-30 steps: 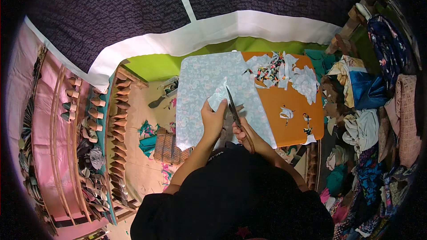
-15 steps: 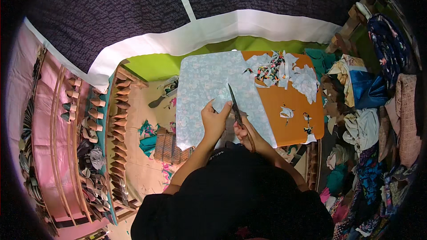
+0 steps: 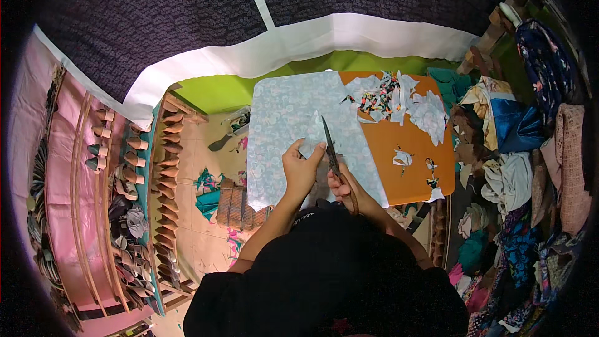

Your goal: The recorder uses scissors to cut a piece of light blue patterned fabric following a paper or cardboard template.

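In my right hand is a pair of dark scissors with a brownish handle, its long blades pointing away from me over the table. My left hand sits just left of the blades, thumb and fingers pinching a small pale piece of fabric. The piece nearly blends with the pale patterned sheet beneath, so its outline is hard to make out. The thumb tip is close beside the blades. Whether the blades touch the fabric cannot be told.
White and floral scraps lie on the orange tabletop to the right. Piled fabrics line the right side. Wooden racks of shoe-shaped forms stand at left. A dark curtain with a white border hangs ahead.
The scissors' blades have shifted slightly, with the tip a touch further right. Both hands stay in almost the same place, holding the same things.
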Tool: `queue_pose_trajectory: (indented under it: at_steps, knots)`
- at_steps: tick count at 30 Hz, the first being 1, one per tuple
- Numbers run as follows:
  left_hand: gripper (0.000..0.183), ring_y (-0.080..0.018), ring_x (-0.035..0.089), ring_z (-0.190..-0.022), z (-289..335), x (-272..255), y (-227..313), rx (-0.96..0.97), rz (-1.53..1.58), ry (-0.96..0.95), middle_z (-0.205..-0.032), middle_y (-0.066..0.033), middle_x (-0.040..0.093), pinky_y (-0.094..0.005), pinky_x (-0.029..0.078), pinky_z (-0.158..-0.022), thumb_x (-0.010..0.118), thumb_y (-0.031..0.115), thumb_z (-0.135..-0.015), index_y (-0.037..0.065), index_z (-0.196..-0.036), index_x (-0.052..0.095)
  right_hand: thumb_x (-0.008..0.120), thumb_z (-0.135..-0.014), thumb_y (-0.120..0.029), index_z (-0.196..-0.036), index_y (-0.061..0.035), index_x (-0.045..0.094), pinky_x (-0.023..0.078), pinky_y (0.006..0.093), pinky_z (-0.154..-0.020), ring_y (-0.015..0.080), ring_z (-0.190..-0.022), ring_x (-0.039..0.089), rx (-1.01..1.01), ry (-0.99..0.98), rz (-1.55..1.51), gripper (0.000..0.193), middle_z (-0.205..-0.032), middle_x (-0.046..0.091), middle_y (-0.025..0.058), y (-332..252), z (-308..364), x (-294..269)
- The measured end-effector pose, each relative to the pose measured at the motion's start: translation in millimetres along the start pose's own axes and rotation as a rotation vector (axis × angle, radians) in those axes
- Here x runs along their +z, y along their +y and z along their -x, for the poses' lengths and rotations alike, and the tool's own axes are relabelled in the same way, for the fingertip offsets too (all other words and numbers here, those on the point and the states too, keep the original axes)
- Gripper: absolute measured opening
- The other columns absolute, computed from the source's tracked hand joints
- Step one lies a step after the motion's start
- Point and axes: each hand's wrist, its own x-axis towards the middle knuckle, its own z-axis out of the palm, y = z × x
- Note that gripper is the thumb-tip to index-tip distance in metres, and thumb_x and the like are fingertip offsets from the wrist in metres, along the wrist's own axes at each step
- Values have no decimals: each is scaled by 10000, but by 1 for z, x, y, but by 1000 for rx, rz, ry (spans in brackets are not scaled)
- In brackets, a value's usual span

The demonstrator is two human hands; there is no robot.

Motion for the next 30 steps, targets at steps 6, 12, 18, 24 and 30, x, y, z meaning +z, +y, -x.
queue_pose_trajectory:
  at_steps: [6, 12, 18, 24, 30]
  knots:
    - [170, -45, 485, -500, 2, 4, 2, -48, 23, 18, -636, -31, 576, -179, 354, -437, 647, 122, -728, -21, -781, 572, 350, -861, -416, -997, -4, 341, 384, 261, -596, 141, -677, 436, 194, -8, -167, 433, -767, 414, 62, 11, -4, -6]
    - [140, -73, 517, -564, 2, 0, -1, -106, 31, -31, -681, -40, 584, -197, 398, -516, 625, 97, -734, -18, -788, 565, 437, -852, -270, -998, -1, 338, 391, 305, -650, 183, -707, 452, 218, 21, -122, 322, -778, 417, 80, 0, -3, -7]
    - [184, -55, 486, -536, -2, -4, -1, -66, 79, -27, -649, -22, 560, -194, 367, -466, 633, 140, -739, -18, -798, 558, 426, -800, -513, -934, -72, 372, 233, 159, -419, 25, -504, 284, 62, 55, -74, 463, -644, 320, -58, -23, -1, 5]
    - [196, -38, 441, -540, -7, -8, -4, -13, -35, 25, -606, -2, 526, -186, 339, -462, 629, 172, -744, -15, -768, 574, 409, -719, -657, -966, -52, 355, 250, 160, -430, 36, -539, 300, 123, 39, -89, 656, -668, 323, -34, -12, 2, 4]
    - [211, -33, 430, -499, -2, -4, 0, -39, -44, 18, -582, 3, 528, -189, 312, -426, 629, 183, -745, -23, -768, 588, 413, -665, -706, -999, -35, 335, 267, 166, -439, 45, -552, 314, 86, 41, -42, 753, -688, 332, -21, -28, 0, 7]
